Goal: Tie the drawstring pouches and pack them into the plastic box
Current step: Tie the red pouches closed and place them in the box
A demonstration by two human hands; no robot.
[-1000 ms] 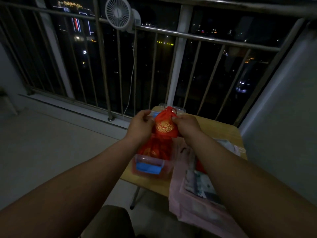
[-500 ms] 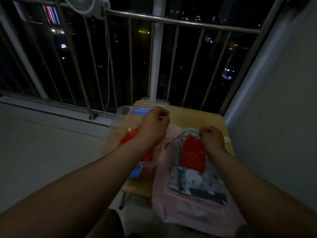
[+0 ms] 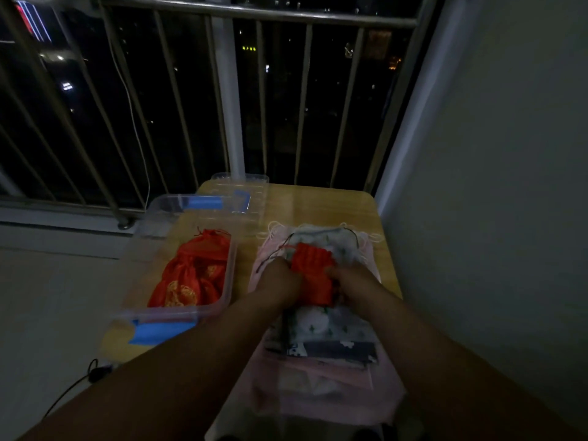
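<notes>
Your left hand (image 3: 280, 280) and right hand (image 3: 351, 280) each grip one side of a red pouch (image 3: 313, 265). The pouch lies on the stack (image 3: 334, 332) of flat pouches on the table (image 3: 318, 202), to the right of the box (image 3: 178, 315). The box already holds packed pouches (image 3: 194, 275).

Treat the red pouch as light, limp and probably slippery. It will not keep its shape and may slide off the stack. Take hold at the gathered mouth, where the cord (image 3: 286, 246) exits. Pull the cord ends, not the fabric. The light is too dim to confirm any knot.
</notes>
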